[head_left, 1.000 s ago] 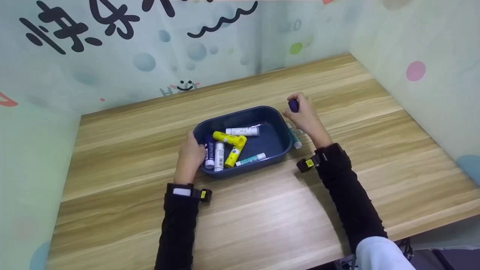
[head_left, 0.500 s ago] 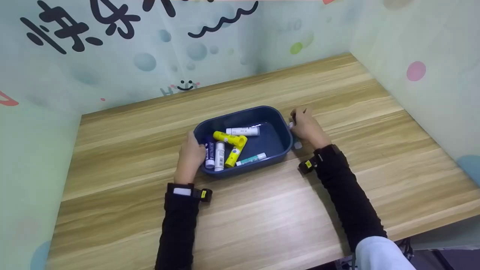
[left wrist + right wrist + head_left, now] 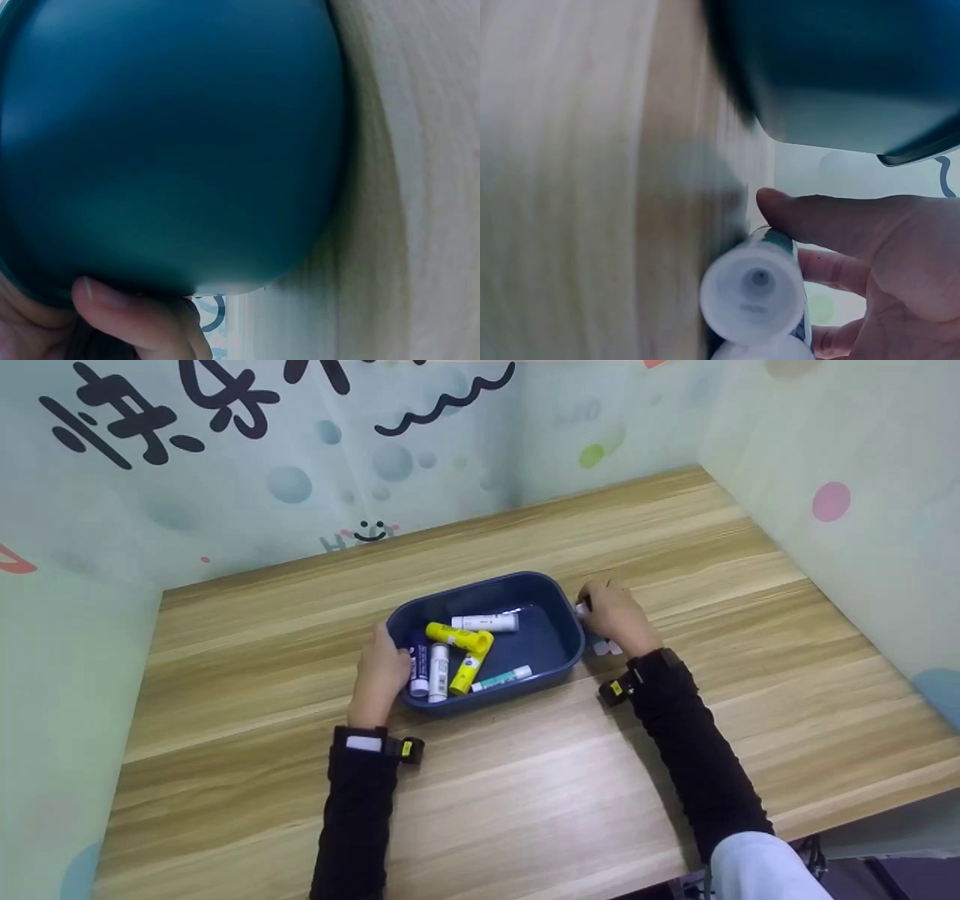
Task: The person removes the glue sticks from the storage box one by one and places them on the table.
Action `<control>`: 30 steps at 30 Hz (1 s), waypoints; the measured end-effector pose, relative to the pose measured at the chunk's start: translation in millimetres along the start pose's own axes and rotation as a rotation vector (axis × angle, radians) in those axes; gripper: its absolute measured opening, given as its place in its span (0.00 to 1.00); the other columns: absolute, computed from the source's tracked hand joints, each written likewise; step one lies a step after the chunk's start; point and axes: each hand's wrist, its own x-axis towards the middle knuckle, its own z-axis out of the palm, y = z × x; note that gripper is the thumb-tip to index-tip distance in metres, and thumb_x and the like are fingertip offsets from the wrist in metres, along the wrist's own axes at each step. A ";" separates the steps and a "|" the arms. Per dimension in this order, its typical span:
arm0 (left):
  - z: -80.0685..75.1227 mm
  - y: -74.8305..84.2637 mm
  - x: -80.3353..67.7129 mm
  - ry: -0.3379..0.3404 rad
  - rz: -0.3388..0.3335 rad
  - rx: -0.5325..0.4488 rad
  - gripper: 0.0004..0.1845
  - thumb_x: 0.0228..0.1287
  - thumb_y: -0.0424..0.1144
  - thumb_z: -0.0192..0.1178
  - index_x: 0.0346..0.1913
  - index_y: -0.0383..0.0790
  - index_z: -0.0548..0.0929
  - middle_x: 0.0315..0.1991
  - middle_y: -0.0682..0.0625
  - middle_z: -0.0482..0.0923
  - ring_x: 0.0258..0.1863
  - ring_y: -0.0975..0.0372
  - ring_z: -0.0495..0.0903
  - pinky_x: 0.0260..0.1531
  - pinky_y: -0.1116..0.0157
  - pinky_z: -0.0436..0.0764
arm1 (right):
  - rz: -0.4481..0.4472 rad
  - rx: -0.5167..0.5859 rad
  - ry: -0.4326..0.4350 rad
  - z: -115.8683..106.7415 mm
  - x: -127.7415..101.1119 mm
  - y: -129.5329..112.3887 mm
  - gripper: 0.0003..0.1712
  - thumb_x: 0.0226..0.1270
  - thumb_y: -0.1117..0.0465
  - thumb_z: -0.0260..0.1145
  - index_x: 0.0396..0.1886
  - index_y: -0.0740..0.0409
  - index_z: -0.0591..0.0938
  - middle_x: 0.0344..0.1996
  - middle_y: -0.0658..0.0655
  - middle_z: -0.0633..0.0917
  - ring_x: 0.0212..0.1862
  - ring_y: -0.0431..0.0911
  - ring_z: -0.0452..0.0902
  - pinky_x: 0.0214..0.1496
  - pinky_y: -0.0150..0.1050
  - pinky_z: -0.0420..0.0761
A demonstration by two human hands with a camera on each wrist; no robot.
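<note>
A dark blue tray (image 3: 559, 611) sits mid-table and holds several tubes: two yellow ones (image 3: 459, 637), a white one (image 3: 486, 622), a blue and white one (image 3: 418, 664) and a thin teal one (image 3: 502, 678). My left hand (image 3: 382, 656) grips the tray's left rim; in the left wrist view its thumb (image 3: 127, 315) lies against the tray wall (image 3: 172, 142). My right hand (image 3: 600, 611) rests on the table just right of the tray. Its fingers (image 3: 832, 225) curl round a white-capped tube (image 3: 757, 289), with a second cap (image 3: 769, 351) below it.
The wooden table (image 3: 525, 780) is walled by pale patterned panels at the back (image 3: 300, 472) and right (image 3: 840, 502). Its front edge runs near the bottom right. White tube ends (image 3: 606, 647) poke out under my right hand.
My right hand, which held a dark-capped tube up beside the tray, has come down to the table next to the tray's right wall. The left hand and the tray have not moved.
</note>
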 end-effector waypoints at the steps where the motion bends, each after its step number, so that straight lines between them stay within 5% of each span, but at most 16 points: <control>1: 0.1 0.0 0.0 0.001 0.002 -0.002 0.30 0.65 0.32 0.45 0.69 0.31 0.52 0.61 0.28 0.65 0.59 0.41 0.69 0.58 0.48 0.69 | -0.005 -0.003 0.004 0.1 -0.4 -0.4 0.17 0.63 0.60 0.58 0.49 0.64 0.76 0.51 0.71 0.73 0.56 0.64 0.66 0.56 0.59 0.68; 11: -0.8 1.4 -0.9 -0.008 -0.001 -0.018 0.30 0.66 0.33 0.44 0.69 0.31 0.51 0.62 0.28 0.64 0.59 0.41 0.68 0.57 0.48 0.70 | -0.046 -0.082 0.041 1.2 -0.6 -0.2 0.14 0.65 0.59 0.58 0.47 0.61 0.79 0.46 0.69 0.77 0.51 0.63 0.72 0.49 0.58 0.73; 30: -0.5 0.1 -1.0 -0.005 -0.009 -0.009 0.29 0.66 0.33 0.44 0.68 0.33 0.52 0.60 0.28 0.66 0.58 0.42 0.70 0.57 0.48 0.70 | -0.017 -0.092 0.039 -1.6 -3.0 -0.2 0.19 0.63 0.57 0.59 0.49 0.65 0.76 0.46 0.70 0.77 0.51 0.63 0.72 0.51 0.57 0.73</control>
